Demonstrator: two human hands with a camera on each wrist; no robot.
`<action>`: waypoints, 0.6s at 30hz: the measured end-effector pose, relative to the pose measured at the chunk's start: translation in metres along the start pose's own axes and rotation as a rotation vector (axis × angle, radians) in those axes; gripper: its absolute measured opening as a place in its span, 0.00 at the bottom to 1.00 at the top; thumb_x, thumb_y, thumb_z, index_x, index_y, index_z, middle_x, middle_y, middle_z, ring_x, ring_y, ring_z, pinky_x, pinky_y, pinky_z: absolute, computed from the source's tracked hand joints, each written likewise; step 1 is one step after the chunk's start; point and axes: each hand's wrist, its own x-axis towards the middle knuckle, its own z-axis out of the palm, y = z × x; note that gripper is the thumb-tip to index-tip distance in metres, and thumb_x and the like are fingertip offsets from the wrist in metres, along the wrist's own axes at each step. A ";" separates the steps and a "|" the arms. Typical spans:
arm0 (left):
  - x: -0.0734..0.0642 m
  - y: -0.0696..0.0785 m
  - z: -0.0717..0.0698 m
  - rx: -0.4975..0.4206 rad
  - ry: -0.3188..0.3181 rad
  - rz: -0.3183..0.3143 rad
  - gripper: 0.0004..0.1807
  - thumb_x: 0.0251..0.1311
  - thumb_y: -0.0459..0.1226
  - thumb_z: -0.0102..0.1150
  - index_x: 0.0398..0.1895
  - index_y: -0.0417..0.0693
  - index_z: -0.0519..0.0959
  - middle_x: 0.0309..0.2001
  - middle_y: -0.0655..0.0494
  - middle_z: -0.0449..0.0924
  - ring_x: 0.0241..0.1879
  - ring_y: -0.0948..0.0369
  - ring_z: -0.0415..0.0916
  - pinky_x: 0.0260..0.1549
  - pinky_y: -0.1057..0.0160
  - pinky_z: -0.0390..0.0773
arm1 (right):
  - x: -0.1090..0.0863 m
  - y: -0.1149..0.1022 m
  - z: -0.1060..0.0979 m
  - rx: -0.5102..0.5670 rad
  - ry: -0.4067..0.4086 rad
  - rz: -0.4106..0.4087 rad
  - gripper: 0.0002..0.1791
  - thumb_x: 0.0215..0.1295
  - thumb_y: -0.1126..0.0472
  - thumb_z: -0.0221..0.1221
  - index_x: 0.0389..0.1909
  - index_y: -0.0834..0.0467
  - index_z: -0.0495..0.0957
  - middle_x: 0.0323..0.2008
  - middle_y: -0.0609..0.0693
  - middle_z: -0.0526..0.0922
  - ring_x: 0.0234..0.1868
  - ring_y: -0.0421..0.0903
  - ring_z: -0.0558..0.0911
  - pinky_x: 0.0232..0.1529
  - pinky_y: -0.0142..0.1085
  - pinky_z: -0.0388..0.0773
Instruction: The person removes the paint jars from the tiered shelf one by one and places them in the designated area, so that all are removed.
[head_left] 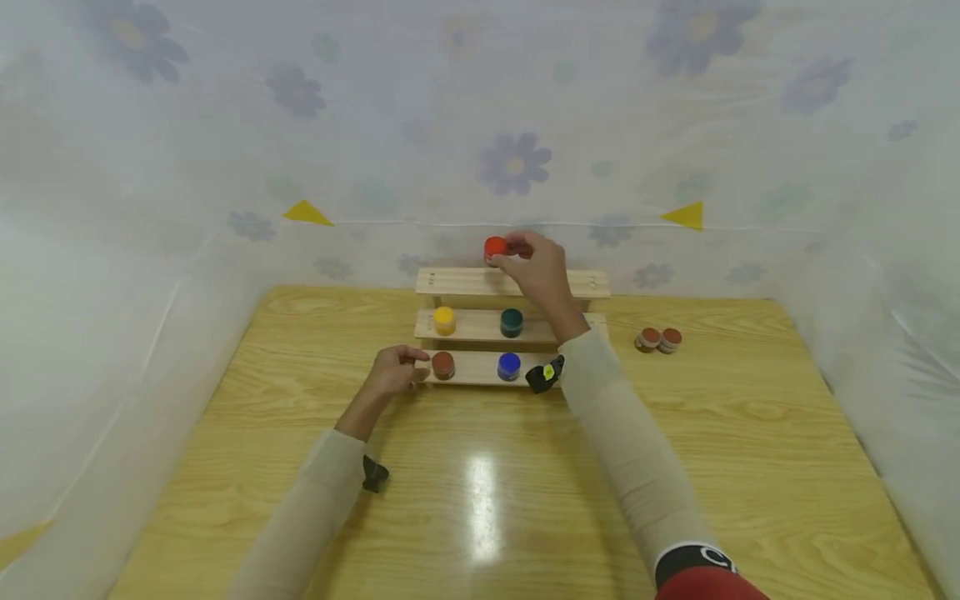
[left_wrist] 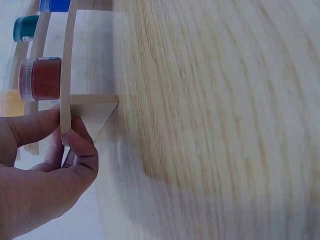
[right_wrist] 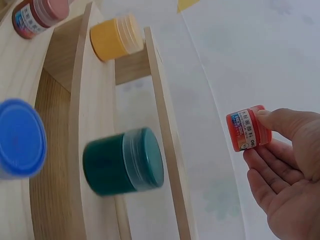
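My right hand (head_left: 540, 271) pinches a small red paint jar (head_left: 495, 247) between thumb and fingers, above the top board of a three-tier wooden rack (head_left: 468, 283). In the right wrist view the red jar's printed label (right_wrist: 243, 131) faces the camera. My left hand (head_left: 391, 372) grips the left end of the rack's lowest board (left_wrist: 65, 100), thumb on top and fingers curled beneath. Beside it on that board stands a brown paint jar (head_left: 443, 365), with a blue jar (head_left: 509, 367) further right. The middle board carries a yellow jar (head_left: 444, 321) and a dark green jar (head_left: 512, 322).
Two brown-lidded jars (head_left: 660, 340) stand side by side on the wood-grain table (head_left: 720, 433), right of the rack. A flowered white sheet (head_left: 420, 150) hangs close behind the rack, bearing yellow triangles (head_left: 684, 216). My right forearm covers the rack's lower right part.
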 end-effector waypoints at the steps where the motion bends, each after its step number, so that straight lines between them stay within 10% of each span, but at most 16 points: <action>1: 0.000 0.000 0.000 0.000 0.001 0.000 0.15 0.57 0.28 0.60 0.49 0.34 0.76 0.30 0.55 0.63 0.28 0.62 0.64 0.32 0.64 0.76 | 0.000 0.001 -0.003 -0.002 0.003 -0.001 0.20 0.59 0.55 0.65 0.50 0.59 0.78 0.46 0.54 0.83 0.49 0.47 0.80 0.57 0.39 0.73; 18: 0.001 -0.001 0.000 -0.002 -0.005 -0.012 0.15 0.58 0.29 0.59 0.49 0.35 0.76 0.32 0.54 0.63 0.29 0.61 0.62 0.28 0.66 0.70 | -0.006 0.021 -0.051 -0.068 0.081 -0.003 0.20 0.59 0.54 0.64 0.50 0.60 0.78 0.46 0.57 0.83 0.51 0.51 0.80 0.58 0.42 0.73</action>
